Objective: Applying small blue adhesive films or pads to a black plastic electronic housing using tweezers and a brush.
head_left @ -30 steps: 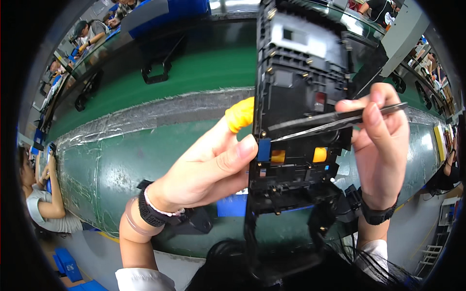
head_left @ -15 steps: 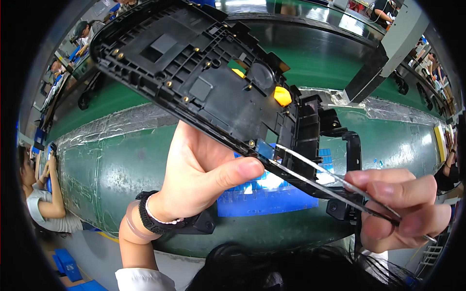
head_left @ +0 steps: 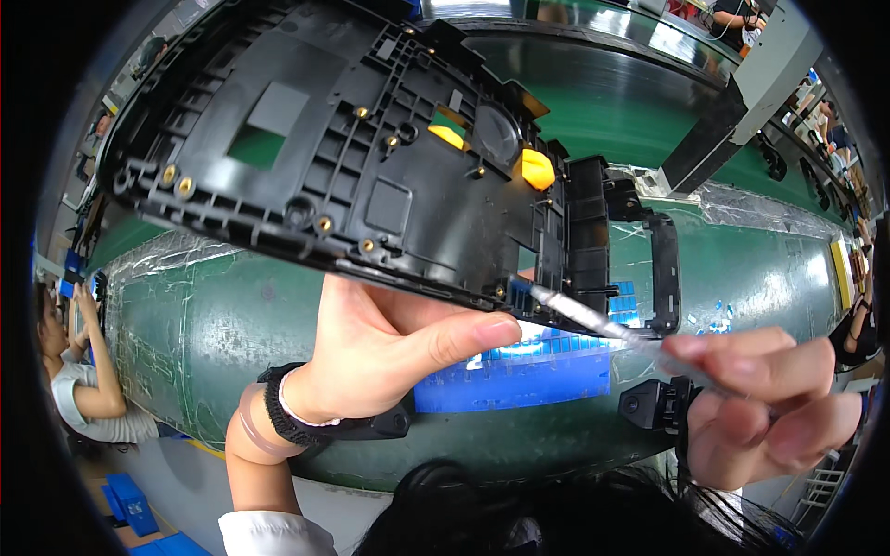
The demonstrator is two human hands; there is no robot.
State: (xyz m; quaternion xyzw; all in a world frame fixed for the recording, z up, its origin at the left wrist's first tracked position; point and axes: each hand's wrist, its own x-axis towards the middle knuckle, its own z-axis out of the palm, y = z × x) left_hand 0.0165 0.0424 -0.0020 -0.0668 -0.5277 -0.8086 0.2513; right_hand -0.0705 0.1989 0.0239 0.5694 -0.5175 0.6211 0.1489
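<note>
The left hand (head_left: pixel 389 347) grips the black case (head_left: pixel 436 222) by its near edge over the green bench (head_left: pixel 241 315), probably tilted so its inner side faces the tweezers (head_left: pixel 603 324), which the right hand (head_left: pixel 769 398) pinches, tips near that edge

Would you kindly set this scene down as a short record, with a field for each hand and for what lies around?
Left hand: holds black plastic housing, thumb near its lower edge
Right hand: holds tweezers, tips at the housing
Housing openings: yellow patches showing
Table: green, blue sheet lying under the housing
Far left: a person in a light top
</note>
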